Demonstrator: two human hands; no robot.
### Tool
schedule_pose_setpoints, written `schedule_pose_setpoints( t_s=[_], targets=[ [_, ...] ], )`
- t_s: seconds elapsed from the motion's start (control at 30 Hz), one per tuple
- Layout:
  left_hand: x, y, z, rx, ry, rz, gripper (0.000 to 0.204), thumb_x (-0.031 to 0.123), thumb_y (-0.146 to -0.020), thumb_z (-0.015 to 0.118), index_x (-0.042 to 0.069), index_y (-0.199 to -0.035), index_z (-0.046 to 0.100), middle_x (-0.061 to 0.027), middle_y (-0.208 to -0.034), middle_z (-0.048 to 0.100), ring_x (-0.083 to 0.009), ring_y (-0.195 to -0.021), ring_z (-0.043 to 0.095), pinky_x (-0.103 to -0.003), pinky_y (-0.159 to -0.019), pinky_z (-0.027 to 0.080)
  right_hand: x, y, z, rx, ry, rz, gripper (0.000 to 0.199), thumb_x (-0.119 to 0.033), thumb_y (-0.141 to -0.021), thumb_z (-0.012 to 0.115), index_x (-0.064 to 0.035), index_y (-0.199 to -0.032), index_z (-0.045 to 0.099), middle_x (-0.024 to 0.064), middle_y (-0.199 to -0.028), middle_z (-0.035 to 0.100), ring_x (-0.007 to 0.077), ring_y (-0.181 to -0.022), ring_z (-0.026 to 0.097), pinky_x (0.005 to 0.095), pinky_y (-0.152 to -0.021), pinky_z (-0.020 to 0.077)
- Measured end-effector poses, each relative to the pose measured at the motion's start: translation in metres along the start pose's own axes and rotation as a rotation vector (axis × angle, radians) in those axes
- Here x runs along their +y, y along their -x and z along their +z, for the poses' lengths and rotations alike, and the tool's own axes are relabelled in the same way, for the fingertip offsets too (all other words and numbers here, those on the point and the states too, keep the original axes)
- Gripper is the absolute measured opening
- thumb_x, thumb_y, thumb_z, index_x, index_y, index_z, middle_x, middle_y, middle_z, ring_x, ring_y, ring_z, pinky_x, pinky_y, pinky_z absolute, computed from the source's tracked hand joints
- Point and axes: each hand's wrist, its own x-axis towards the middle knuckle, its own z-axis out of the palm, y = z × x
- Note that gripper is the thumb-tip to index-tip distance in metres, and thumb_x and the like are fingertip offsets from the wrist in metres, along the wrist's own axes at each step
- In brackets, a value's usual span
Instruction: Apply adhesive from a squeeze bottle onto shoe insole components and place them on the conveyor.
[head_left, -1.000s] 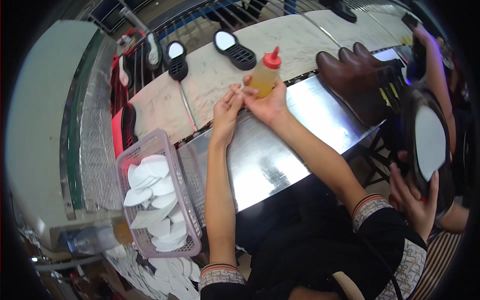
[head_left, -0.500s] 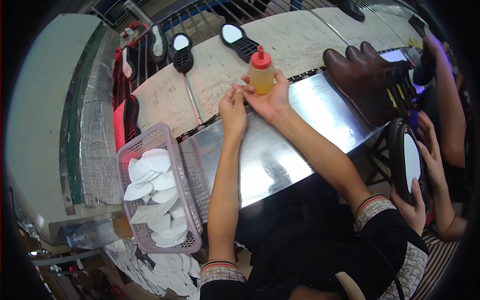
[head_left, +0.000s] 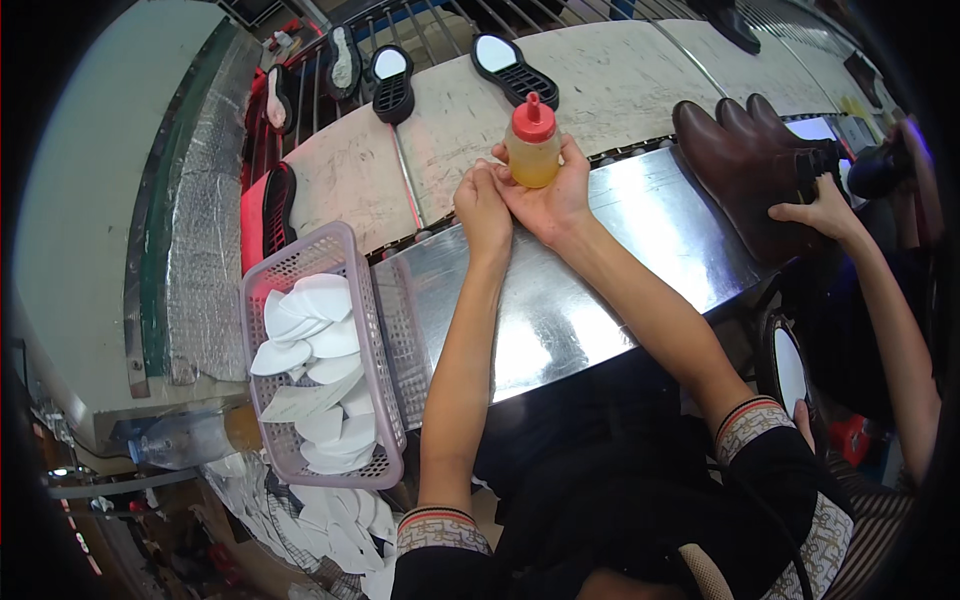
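A squeeze bottle (head_left: pixel 534 158) with a red nozzle cap and yellow liquid stands upright in my right hand (head_left: pixel 556 205), whose palm is turned up. My left hand (head_left: pixel 484 212) touches the fingers of the right one, its own fingers curled together; whatever they may hold is hidden. Both hands hover over the far edge of a shiny metal tray (head_left: pixel 560 320), beside the pale conveyor belt (head_left: pixel 450 130). Just beyond the bottle lies a black shoe sole (head_left: pixel 515 72) with a white heel pad. Another such sole (head_left: pixel 393 85) lies farther left.
Left of the tray, a lilac plastic basket (head_left: pixel 365 300) holds several white pads (head_left: pixel 325 340). Brown boots (head_left: pixel 740 165) stand at the tray's right end, where a co-worker's hand (head_left: pixel 825 212) reaches in. A red-lit sole (head_left: pixel 278 212) rests at the belt's left edge.
My hands keep nearly the same pose around the bottle while the view shifts slightly. The co-worker's hand has moved up to the boots, and the shoe at lower right has dropped lower.
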Motion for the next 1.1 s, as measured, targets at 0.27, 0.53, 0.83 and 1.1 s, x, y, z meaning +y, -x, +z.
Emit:
schedule_pose_setpoints(
  t_s=[0.27,0.53,0.83,1.1],
  targets=[
    [0.01,-0.006,-0.01,-0.082,0.366,-0.208,0.04,0.031,-0.099,0.04,0.005,-0.07,0.049,-0.0017,-0.066,0.052,-0.0112,-0.063,0.049,-0.024,-0.062,0.042,0.006,0.009,0.01,-0.052,0.085,0.03,0.054,-0.041,-0.087,0.035,0.0043,-0.111,0.051,0.0211,-0.099,0.055,0.0272,-0.087,0.052,0.0376,-0.086,0.0447],
    [0.018,-0.009,-0.016,-0.085,0.504,-0.255,0.038,0.032,-0.097,0.045,-0.002,-0.113,0.05,-0.0114,-0.088,0.064,-0.0197,-0.081,0.063,-0.031,-0.075,0.052,-0.007,0.006,-0.005,-0.059,-0.193,0.113,0.047,-0.041,-0.089,0.035,0.0029,-0.102,0.048,0.016,-0.092,0.051,0.0197,-0.068,0.044,0.0512,-0.104,0.0352],
    [0.004,-0.011,-0.017,0.036,0.41,-0.162,0.028,0.018,-0.093,0.055,-0.008,-0.104,0.057,-0.015,-0.095,0.065,-0.0201,-0.083,0.066,-0.03,-0.076,0.055,-0.014,0.001,-0.004,-0.088,-0.187,0.029,0.041,-0.034,-0.09,0.036,0.0051,-0.097,0.049,0.0139,-0.086,0.053,0.016,-0.054,0.042,0.0486,-0.108,0.0309],
    [0.004,-0.012,-0.021,0.169,0.381,-0.071,0.016,0.012,-0.083,0.069,-0.002,-0.085,0.061,-0.0077,-0.079,0.064,-0.0125,-0.068,0.063,-0.023,-0.066,0.054,-0.006,0.002,0.0,-0.039,-0.163,0.063,0.037,-0.031,-0.088,0.038,0.0043,-0.092,0.049,0.0139,-0.085,0.053,0.0156,-0.051,0.042,0.0466,-0.109,0.0301]
  ],
)
